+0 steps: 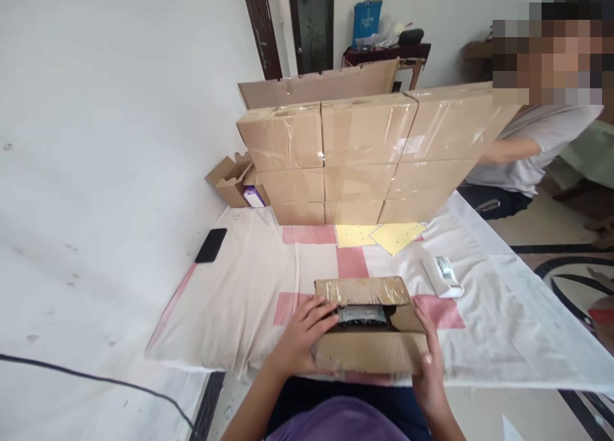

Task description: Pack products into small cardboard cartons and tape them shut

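A small brown cardboard box (371, 348) lies at the near edge of the cloth-covered table (240, 300), its top flaps partly apart. A grey packaged item (361, 313) shows in the gap. My left hand (304, 335) rests on the box's left end, fingers curled over the flap edge toward the grey item. My right hand (429, 364) presses flat along the box's right side, fingers stretched out.
A wall of taped cardboard boxes (355, 159) stands at the back. Yellow sheets (384, 236) lie before it. A white tape dispenser (444, 276) sits right, a black phone (211, 245) left, an open small carton (235, 182) at back left. Another person (527, 153) sits at right.
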